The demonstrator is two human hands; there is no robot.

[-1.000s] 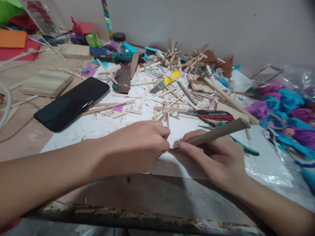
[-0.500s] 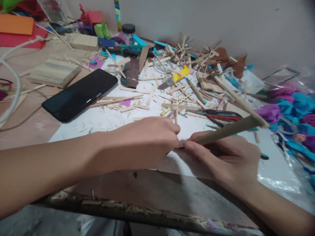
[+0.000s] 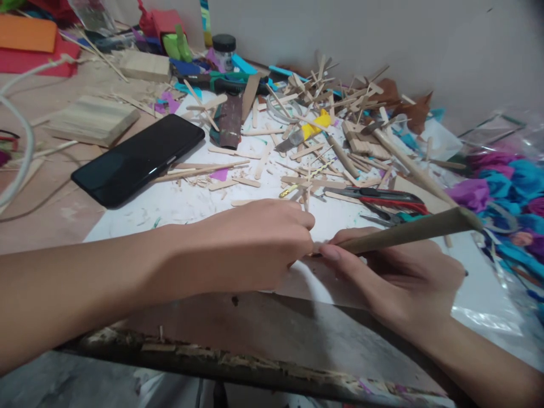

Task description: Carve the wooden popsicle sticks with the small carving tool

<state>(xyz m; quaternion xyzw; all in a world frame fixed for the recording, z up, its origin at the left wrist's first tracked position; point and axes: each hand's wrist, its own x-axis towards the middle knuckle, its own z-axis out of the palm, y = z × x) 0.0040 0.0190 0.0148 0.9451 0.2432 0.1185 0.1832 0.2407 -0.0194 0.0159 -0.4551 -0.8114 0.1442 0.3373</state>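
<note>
My right hand (image 3: 408, 277) is closed around a long olive-brown stick (image 3: 408, 232), with the thumb along its near end. The stick slants up to the right, past my knuckles. My left hand (image 3: 272, 243) is curled into a fist just left of the right thumb, its fingertips turned away. Something thin and dark shows between the two hands, too small to name. What sits inside the left fist is hidden. Beyond my hands lie a red and black utility knife (image 3: 391, 198) and pliers-like metal jaws (image 3: 378, 219) on white paper (image 3: 136, 218).
Behind my hands, ice-cream sticks (image 3: 323, 85) and shavings are heaped near the wall. A black phone (image 3: 140, 158) lies at left beside a wood block (image 3: 93, 119). A yellow-handled blade (image 3: 310, 127) rests mid-table. Blue and purple crepe paper (image 3: 514, 181) fills the right; the worn table edge (image 3: 204, 357) runs in front.
The stick's far end has swung right and lies a little flatter. My right hand has shifted slightly right; the dark end poking out behind it shows less. The left fist has barely moved.
</note>
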